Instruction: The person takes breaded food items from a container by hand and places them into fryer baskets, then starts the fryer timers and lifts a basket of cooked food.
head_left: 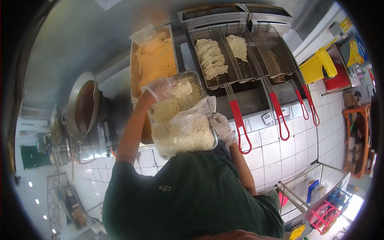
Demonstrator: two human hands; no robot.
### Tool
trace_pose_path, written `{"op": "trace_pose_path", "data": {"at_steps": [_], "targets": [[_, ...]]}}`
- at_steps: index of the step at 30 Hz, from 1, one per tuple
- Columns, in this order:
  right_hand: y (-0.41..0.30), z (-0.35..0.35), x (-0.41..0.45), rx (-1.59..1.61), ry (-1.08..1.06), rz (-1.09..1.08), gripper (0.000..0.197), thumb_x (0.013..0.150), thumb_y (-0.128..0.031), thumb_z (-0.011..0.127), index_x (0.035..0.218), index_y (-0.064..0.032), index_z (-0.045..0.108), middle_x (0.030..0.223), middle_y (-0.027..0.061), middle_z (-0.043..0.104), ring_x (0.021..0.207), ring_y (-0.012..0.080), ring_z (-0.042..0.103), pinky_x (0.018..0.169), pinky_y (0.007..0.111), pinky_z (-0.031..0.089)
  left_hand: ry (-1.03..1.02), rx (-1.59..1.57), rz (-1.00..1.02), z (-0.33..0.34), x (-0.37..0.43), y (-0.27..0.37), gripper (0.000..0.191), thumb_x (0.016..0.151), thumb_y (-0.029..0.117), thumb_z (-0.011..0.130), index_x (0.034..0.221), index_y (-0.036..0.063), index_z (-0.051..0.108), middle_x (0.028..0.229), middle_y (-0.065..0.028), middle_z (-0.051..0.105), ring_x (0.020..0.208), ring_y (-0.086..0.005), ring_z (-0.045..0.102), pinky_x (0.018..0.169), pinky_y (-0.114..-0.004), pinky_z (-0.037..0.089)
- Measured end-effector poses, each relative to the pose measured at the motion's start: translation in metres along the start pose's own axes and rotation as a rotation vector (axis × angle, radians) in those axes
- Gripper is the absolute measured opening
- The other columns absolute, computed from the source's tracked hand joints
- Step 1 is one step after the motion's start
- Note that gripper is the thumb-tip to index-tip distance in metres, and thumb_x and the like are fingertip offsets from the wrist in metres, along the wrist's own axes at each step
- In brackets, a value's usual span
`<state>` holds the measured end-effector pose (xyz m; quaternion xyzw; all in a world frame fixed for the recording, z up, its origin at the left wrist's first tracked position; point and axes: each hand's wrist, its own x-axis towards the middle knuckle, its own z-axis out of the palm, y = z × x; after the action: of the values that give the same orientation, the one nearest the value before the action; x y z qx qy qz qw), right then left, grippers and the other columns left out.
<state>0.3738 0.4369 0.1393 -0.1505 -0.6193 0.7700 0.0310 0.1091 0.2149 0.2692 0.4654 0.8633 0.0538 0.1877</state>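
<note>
A metal tray of pale crumbs (163,111) lies before me, its near part covered by a clear plastic bag (193,112) full of similar crumbs. My left hand (160,89), in a clear plastic glove, is over the tray's far left part, touching a pale, crumb-coated piece (182,90); whether the fingers grip it cannot be told. My right hand (222,127), gloved too, is at the tray's right edge with its fingers curled; its hold is unclear. Behind the tray stands a container of orange breading (156,60).
Fryer baskets with red handles (240,126) stand at the right; one holds a row of pale coated pieces (211,58), another a smaller batch (238,48). A large wok of dark liquid (85,105) stands at the left. A yellow bin (319,66) is beyond the fryer.
</note>
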Motion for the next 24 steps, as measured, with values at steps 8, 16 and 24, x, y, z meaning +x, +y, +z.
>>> {"op": "trace_pose_path", "data": {"at_steps": [8, 16, 24], "targets": [[0.012, 0.007, -0.002, -0.050, -0.015, 0.025, 0.009, 0.087, -0.010, 0.059, 0.081, -0.0040, 0.055, 0.070, -0.0015, 0.051, 0.068, 0.0097, 0.049, 0.060, 0.029, 0.043, 0.112, -0.654, -0.064, -0.031, 0.042, 0.038, 0.083, 0.080, 0.039, 0.075, 0.144, 0.0024, 0.037, 0.139, -0.0230, 0.048, 0.123, -0.0325, 0.053, 0.107, -0.038, 0.041], [0.033, 0.022, -0.001, 0.267, -0.126, 0.008, 0.014, 0.091, -0.011, 0.061, 0.079, -0.0075, 0.055, 0.069, -0.0063, 0.048, 0.062, 0.0049, 0.044, 0.053, 0.024, 0.036, 0.077, -0.020, 0.164, -0.064, 0.241, 0.187, 0.075, 0.076, 0.035, 0.079, 0.134, 0.0003, 0.046, 0.115, -0.0191, 0.059, 0.104, -0.0290, 0.058, 0.094, -0.039, 0.049], [-0.017, 0.002, -0.010, 0.142, -0.164, 0.013, 0.023, 0.090, -0.022, 0.064, 0.081, -0.0065, 0.051, 0.074, -0.0034, 0.044, 0.071, 0.0099, 0.046, 0.062, 0.030, 0.041, -0.337, 0.130, 0.139, -0.019, 0.389, 0.194, 0.065, 0.072, 0.032, 0.078, 0.124, 0.0005, 0.055, 0.118, -0.0183, 0.062, 0.104, -0.0300, 0.062, 0.091, -0.038, 0.049]]}}
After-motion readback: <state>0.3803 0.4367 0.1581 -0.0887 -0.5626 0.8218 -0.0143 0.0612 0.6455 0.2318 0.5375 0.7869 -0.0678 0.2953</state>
